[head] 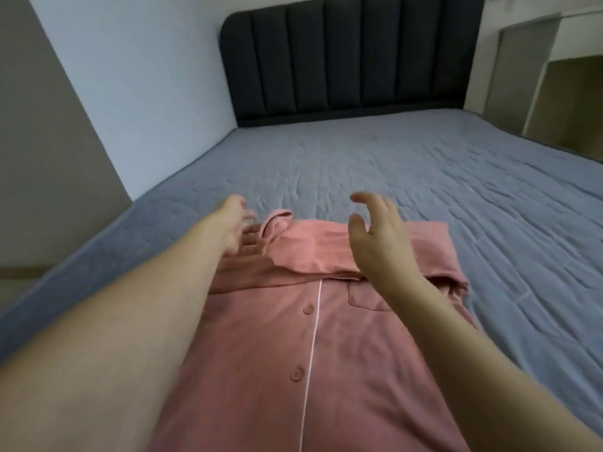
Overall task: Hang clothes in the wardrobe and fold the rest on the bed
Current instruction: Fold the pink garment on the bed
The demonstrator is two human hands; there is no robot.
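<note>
Bedroom, pale walls; bed (408, 177) under a wrinkled grey-blue sheet, dark padded headboard (352, 57) at the far end, beige open-fronted alcove (567, 102) at the far right, its inside in shadow, contents not discernible. Item: one pink button-front shirt (293, 353) with white piping and a chest pocket, lying front-up on the near part of the bed, upper portion already doubled over in a band across the chest, collar toward the headboard. Left hand (233, 223): at the collar end on the left side, fingers blurred; whether they pinch the cloth or only rest against it cannot be told. Right hand (375, 233): raised above the folded band, fingers spread and loosely curved, holding nothing. Step in hand, as judged: squaring the fold. Recommended handling: take both outer corners of the band evenly, keep the placket line straight down the middle, smooth the bunched sleeve cloth at the right edge before the next fold, and press flat with open palms. Wardrobe: not identifiable in view. Other garments: none visible.
</note>
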